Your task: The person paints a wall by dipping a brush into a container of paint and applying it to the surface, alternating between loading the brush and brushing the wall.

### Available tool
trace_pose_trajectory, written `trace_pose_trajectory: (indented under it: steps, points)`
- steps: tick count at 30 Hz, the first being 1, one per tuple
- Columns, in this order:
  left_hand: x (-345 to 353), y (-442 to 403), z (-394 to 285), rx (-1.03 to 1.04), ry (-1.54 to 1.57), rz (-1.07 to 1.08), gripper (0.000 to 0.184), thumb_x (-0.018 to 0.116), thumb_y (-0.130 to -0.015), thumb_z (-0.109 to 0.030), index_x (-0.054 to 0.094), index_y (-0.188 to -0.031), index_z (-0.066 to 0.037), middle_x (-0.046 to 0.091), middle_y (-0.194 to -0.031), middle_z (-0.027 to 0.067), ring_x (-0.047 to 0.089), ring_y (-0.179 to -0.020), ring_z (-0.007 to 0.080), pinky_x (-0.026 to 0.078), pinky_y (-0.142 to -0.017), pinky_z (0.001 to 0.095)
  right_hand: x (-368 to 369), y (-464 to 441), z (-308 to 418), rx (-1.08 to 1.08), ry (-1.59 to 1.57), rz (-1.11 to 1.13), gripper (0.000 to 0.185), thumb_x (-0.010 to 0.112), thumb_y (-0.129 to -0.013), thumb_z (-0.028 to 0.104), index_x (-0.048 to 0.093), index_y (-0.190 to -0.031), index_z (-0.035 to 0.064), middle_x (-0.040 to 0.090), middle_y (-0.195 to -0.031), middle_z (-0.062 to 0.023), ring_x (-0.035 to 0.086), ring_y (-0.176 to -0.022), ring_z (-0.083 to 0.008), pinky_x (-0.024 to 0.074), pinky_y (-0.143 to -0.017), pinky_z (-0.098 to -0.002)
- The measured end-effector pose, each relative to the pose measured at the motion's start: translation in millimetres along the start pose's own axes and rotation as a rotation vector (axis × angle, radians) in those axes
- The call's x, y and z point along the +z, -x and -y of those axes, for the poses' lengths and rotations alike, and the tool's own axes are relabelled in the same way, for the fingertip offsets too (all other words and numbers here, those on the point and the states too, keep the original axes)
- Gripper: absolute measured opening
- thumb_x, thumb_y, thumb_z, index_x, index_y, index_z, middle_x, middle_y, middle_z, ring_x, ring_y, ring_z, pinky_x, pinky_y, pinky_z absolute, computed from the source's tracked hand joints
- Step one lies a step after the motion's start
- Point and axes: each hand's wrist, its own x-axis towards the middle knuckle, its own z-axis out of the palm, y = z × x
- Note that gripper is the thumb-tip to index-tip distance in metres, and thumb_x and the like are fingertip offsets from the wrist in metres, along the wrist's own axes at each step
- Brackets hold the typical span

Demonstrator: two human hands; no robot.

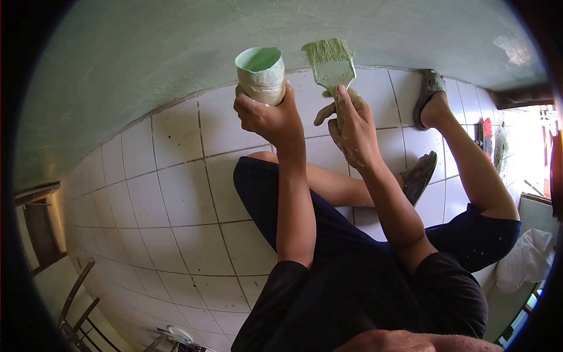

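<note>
My left hand (267, 117) is wrapped round the lower part of a paint-smeared cup (261, 76), whose inside is coated pale green. To its right, my right hand (355, 126) grips a wide flat brush (333, 64) by its handle, the bristles pointing up and covered in green paint. My thumb lies along the handle and one finger sticks out to the side. Cup and brush are apart, both held up near the foot of the green wall (193, 47). Paint marks show on my right hand.
White tiles (176, 199) cover the floor where I sit with legs bent, in grey sandals (420, 176). A white plastic bag (525, 261) lies at the right, near a bright doorway. Dark metal furniture (76, 311) stands at the lower left.
</note>
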Motion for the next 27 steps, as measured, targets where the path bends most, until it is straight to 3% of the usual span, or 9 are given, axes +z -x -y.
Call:
trace_pose_trajectory:
  steps: [6,9,12,13,14,17,19,23,27]
  points:
    - [-11.3,-13.7,10.8,-0.034,-0.021,-0.069,0.082,0.094,-0.070,-0.027,0.051,-0.131,0.006,0.059,-0.123,0.0244,0.061,-0.117,0.0439,0.050,-0.101,0.0540,-15.8,-24.8,-10.9,-0.054,-0.114,-0.197,0.033,0.042,-0.114,0.028,0.056,-0.123,-0.0005,0.059,-0.073,-0.0069,0.038,-0.046,-0.0042,0.0302,-0.040,-0.0229]
    - [-20.7,-21.2,15.7,-0.057,0.002,-0.093,0.087,0.095,-0.070,-0.030,0.049,-0.134,0.006,0.060,-0.125,0.0248,0.062,-0.118,0.0425,0.051,-0.102,0.0518,-26.0,-62.2,-19.5,-0.104,-0.157,-0.475,0.032,0.043,-0.113,0.026,0.057,-0.123,-0.0011,0.054,-0.069,-0.0025,0.039,-0.048,-0.0042,0.0309,-0.042,-0.0236]
    - [-27.3,-28.2,17.0,-0.118,0.119,-0.083,0.088,0.094,-0.070,-0.030,0.048,-0.136,0.006,0.063,-0.126,0.0251,0.066,-0.116,0.0404,0.053,-0.102,0.0493,-30.4,-124.0,-39.7,-0.305,-0.014,-0.782,0.033,0.047,-0.111,0.021,0.064,-0.104,-0.0056,0.048,-0.063,-0.0010,0.041,-0.053,-0.0100,0.0351,-0.049,-0.0326]
    - [-23.9,-30.1,27.0,-0.062,0.103,-0.123,0.087,0.095,-0.070,-0.029,0.049,-0.135,0.006,0.067,-0.123,0.0247,0.069,-0.114,0.0391,0.054,-0.101,0.0472,-23.5,-143.1,-51.5,-0.313,0.024,-0.712,0.030,0.049,-0.111,0.024,0.056,-0.089,0.0054,0.042,-0.061,0.0037,0.037,-0.047,-0.0074,0.0286,-0.041,-0.0302]
    - [-22.8,-34.0,29.0,-0.057,0.110,-0.120,0.087,0.095,-0.070,-0.029,0.049,-0.135,0.006,0.067,-0.123,0.0247,0.069,-0.114,0.0391,0.054,-0.101,0.0472,1.0,-146.3,-53.8,-0.277,0.147,-0.695,0.037,0.050,-0.109,0.021,0.066,-0.097,-0.0099,0.057,-0.063,-0.0104,0.048,-0.057,-0.0207,0.0422,-0.057,-0.0429]
    - [-26.3,-34.0,27.0,-0.112,0.108,-0.133,0.085,0.096,-0.069,-0.027,0.049,-0.131,0.005,0.069,-0.120,0.0226,0.070,-0.110,0.0382,0.056,-0.098,0.0485,70.0,-129.3,-64.2,-0.249,0.215,-0.446,0.037,0.053,-0.106,0.018,0.067,-0.108,-0.0158,0.064,-0.072,-0.0273,0.058,-0.062,-0.0296,0.0470,-0.063,-0.0459]
    - [-33.7,-36.2,19.2,-0.184,0.126,-0.104,0.085,0.095,-0.070,-0.025,0.047,-0.134,0.004,0.067,-0.121,0.0218,0.069,-0.112,0.0376,0.055,-0.099,0.0484,90.7,-124.5,-83.3,-0.199,0.236,-0.261,0.044,0.057,-0.106,0.022,0.063,-0.130,-0.0137,0.070,-0.080,-0.0200,0.059,-0.062,-0.0259,0.0505,-0.062,-0.0422]
    - [-38.7,-41.0,30.3,-0.172,0.175,-0.104,0.086,0.095,-0.071,-0.026,0.046,-0.135,0.003,0.066,-0.123,0.0211,0.069,-0.113,0.0373,0.055,-0.100,0.0478,40.2,-108.7,-52.5,0.069,0.067,0.106,0.044,0.063,-0.105,0.031,0.069,-0.126,-0.0070,0.057,-0.074,-0.0023,0.047,-0.055,-0.0092,0.0406,-0.047,-0.0296]
    - [-36.4,-39.4,28.5,-0.128,0.166,-0.067,0.090,0.096,-0.070,-0.031,0.046,-0.136,0.004,0.065,-0.127,0.0220,0.066,-0.118,0.0383,0.053,-0.104,0.0481,-51.0,-112.0,-22.4,-0.019,-0.007,-0.116,0.039,0.060,-0.107,0.024,0.063,-0.133,-0.0065,0.049,-0.075,0.0033,0.036,-0.052,-0.0042,0.0294,-0.043,-0.0237]
